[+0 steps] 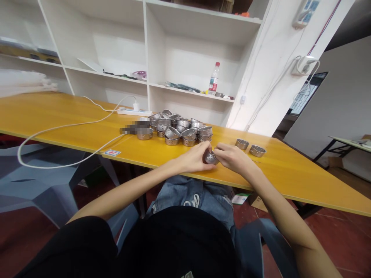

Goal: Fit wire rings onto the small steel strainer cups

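Note:
Near the table's front edge, a small round metal strainer basket with punched holes is tilted in my left hand, thumb and fingers curled round its side. My right hand is closed in a pinch at the basket's right rim; what its fingertips hold, if anything, is hidden. Beyond my hands stands a pile of similar perforated metal baskets, stacked and leaning on one another. To the right of my right hand, two more stand apart: one basket and another basket.
The yellow table runs across the view. A white cable loops from a power strip over its left part and front edge. Behind stand white shelves with a bottle. Blue-grey chairs stand at the left.

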`<state>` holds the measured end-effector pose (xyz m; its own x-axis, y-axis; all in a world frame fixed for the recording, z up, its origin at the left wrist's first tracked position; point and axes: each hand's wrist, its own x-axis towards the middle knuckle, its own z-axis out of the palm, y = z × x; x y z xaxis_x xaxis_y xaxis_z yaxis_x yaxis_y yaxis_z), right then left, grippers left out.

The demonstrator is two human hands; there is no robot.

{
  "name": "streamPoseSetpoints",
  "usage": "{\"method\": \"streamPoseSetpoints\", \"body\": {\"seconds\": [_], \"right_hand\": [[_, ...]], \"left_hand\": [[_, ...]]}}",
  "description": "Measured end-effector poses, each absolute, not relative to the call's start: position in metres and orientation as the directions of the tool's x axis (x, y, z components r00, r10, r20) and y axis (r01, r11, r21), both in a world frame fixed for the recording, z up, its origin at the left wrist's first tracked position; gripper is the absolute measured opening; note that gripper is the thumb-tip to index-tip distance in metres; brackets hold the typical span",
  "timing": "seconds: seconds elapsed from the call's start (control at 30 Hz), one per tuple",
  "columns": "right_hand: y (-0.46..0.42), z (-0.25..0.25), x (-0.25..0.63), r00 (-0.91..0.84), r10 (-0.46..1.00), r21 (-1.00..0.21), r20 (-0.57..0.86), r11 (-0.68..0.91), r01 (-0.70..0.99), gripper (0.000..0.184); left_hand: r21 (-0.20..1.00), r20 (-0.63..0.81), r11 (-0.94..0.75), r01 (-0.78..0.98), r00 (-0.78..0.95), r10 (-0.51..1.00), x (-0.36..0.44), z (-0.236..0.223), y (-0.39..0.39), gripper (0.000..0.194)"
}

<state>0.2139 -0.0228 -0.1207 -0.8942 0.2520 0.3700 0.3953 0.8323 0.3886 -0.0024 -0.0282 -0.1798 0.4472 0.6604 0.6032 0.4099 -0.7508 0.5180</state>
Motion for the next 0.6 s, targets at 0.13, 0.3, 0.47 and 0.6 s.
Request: {"method": "streamPoseSetpoints", "body": {"seconds": [0.13,0.3,0.47,0.6], "right_hand": [[-0.0213,-0.1211,0.2129,-0.887,0.289,0.372,0.361,0.827,0.421,0.022],[-0.0224,-0.1203,0.2123,-0.888,0.298,0.373,0.35,0.826,0.424,0.023],[-0.025,-0.1191,0.2132,-0.889,0.314,0.378,0.332,0.82,0.431,0.023],[-0.0242,-0.1198,0.213,-0.892,0.312,0.396,0.327,0.812,0.429,0.022]], "left_hand": [[0.52,0.596,-0.747,0.414,0.451,0.664,-0.0028,-0.179,-0.029,0.051],[0.529,0.597,-0.751,0.395,0.456,0.66,-0.003,-0.1799,-0.0284,0.052],[0.531,0.603,-0.754,0.386,0.452,0.657,-0.0032,-0.1813,-0.0277,0.052],[0.51,0.616,-0.765,0.393,0.454,0.644,-0.0037,-0.1812,-0.0272,0.052]]}}
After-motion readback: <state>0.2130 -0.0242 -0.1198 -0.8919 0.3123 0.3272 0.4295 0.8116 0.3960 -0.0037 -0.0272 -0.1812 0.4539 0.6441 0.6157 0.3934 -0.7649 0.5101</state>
